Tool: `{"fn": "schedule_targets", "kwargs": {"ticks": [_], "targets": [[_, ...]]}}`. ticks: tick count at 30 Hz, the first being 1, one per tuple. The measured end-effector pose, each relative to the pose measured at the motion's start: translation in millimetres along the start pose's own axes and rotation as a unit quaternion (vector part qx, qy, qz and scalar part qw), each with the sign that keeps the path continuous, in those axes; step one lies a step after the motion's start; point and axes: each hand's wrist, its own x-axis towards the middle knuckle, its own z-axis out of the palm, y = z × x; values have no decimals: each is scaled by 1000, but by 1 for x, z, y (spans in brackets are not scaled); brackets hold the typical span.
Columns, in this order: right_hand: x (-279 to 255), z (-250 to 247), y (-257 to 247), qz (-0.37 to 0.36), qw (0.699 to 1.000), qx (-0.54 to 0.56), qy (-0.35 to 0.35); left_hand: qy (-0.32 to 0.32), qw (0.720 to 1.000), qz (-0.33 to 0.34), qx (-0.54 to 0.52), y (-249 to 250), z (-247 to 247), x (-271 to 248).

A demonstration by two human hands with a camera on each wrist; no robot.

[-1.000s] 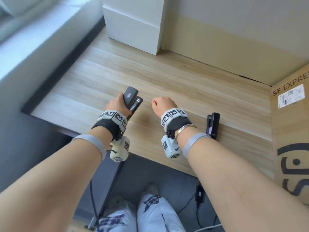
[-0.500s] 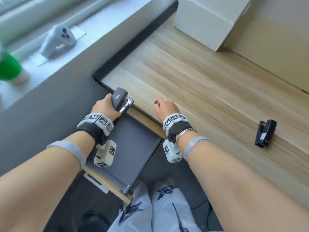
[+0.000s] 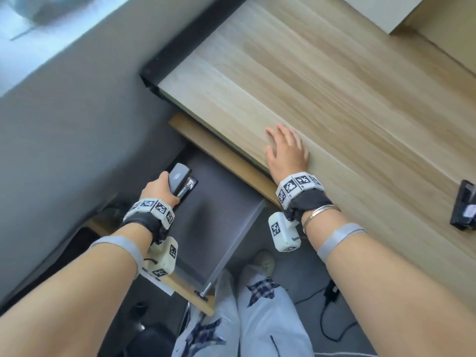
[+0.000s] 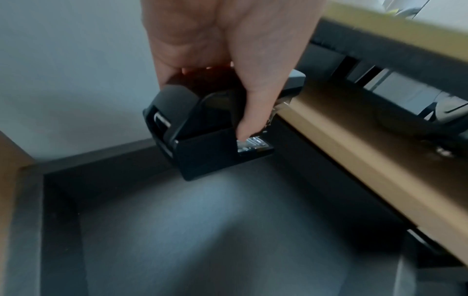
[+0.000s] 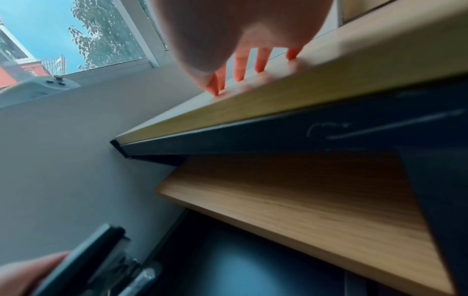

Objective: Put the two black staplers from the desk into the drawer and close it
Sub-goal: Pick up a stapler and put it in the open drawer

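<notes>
My left hand point(image 3: 161, 188) grips a black stapler point(image 3: 181, 180) and holds it over the back left part of the open drawer point(image 3: 219, 228). Seen from the left wrist, the stapler point(image 4: 202, 128) hangs above the dark grey drawer floor point(image 4: 202, 230), with my thumb and fingers wrapped round it. My right hand point(image 3: 286, 150) lies flat, fingers spread, on the front edge of the wooden desk point(image 3: 322, 86). In the right wrist view its fingers point(image 5: 240, 68) rest on the desk top. The second black stapler point(image 3: 465, 206) lies on the desk at the far right edge of the head view.
The drawer's wooden front point(image 3: 190, 295) juts out toward my legs point(image 3: 257, 318). A grey wall point(image 3: 64, 124) runs along the drawer's left, with a window ledge above it. A black cable and adapter point(image 3: 331, 292) lie on the floor under the desk. A white box point(image 3: 386, 11) stands at the desk's back.
My left hand has carried the stapler off the desk and down over the open drawer. My right hand has uncurled and now lies flat on the desk edge. The view has swung left.
</notes>
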Motion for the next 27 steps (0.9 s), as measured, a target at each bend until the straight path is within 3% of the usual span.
{"fn": "schedule_targets", "kwargs": {"ticks": [11,27], "targets": [[1,20,-2,-17,998,-66,12,-14,1000,5,21,-5,67,67],[1,27,-3,-11,996,-73,55,-66,997,-33,14,-1,80,85]]}}
